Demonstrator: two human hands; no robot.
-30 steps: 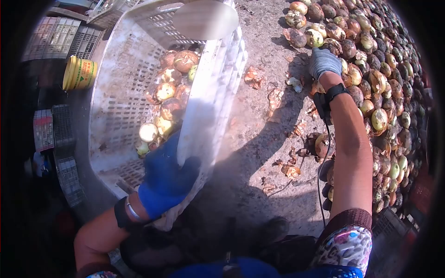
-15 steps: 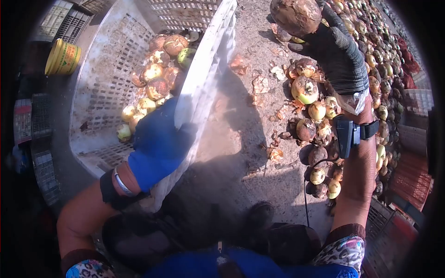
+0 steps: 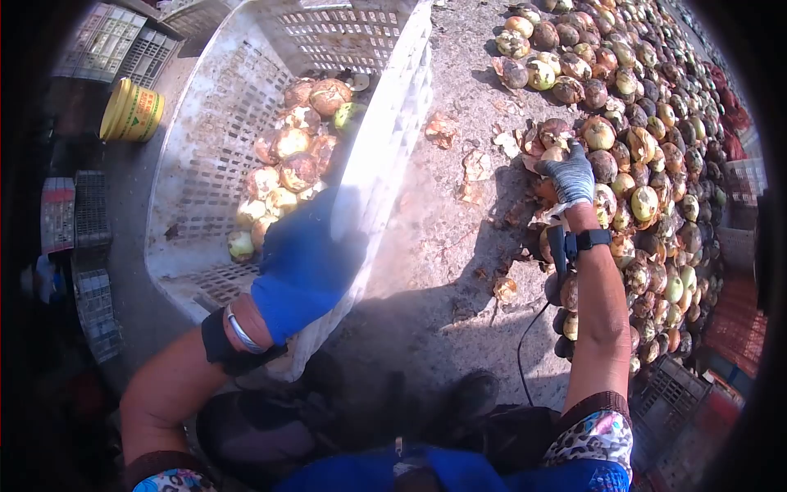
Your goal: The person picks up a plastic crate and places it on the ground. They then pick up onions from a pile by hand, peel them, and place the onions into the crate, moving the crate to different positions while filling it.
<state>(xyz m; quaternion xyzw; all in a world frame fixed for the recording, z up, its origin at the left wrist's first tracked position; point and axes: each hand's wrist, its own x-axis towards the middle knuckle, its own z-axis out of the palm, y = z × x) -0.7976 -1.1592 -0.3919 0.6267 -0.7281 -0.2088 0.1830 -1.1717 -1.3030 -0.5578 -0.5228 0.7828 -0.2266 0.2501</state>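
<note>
The left hand (image 3: 305, 261), blue-gloved, is clamped over the side of the white crate (image 3: 193, 176), which has some onions (image 3: 293, 143) inside. The grey-gloved right hand (image 3: 569, 179) touches the onion rows (image 3: 645, 203) on the ground (image 3: 459, 86); I can't tell whether it's gripping one. The yellow bucket's (image 3: 133, 111) printing is too small to read.

The crate (image 3: 213, 139) is scuffed white plastic, the bucket (image 3: 139, 113) smooth plastic. The grey glove (image 3: 573, 179) is matt knit; the bracelet (image 3: 240, 330), shiny metal. The onions (image 3: 598, 133) look papery, the ground (image 3: 467, 94) rough.
</note>
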